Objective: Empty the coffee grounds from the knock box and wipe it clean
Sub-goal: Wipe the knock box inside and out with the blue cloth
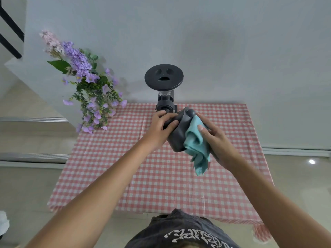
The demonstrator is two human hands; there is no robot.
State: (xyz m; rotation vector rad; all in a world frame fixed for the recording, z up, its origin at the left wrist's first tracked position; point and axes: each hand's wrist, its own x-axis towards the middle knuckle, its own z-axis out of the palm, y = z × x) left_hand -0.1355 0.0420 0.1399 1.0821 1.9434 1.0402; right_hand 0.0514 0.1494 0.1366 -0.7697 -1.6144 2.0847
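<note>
**Knock box wiped above the bench**

The dark knock box (177, 135) is held tilted above the checked bench (143, 176), clasped by the left hand (161, 127) at ten o'clock. A soft teal cloth (197, 145) is pressed on by the right hand (216, 142). It appears rigid, light, probably smooth; the rim seems the safest grip.

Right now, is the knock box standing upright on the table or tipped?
Tipped. The knock box is held off the checked tablecloth, leaning sideways between both hands while the teal cloth presses against it.

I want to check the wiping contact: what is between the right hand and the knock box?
In the head view, a teal cloth lies between the right hand and the knock box; the hand presses it against the box.
</note>
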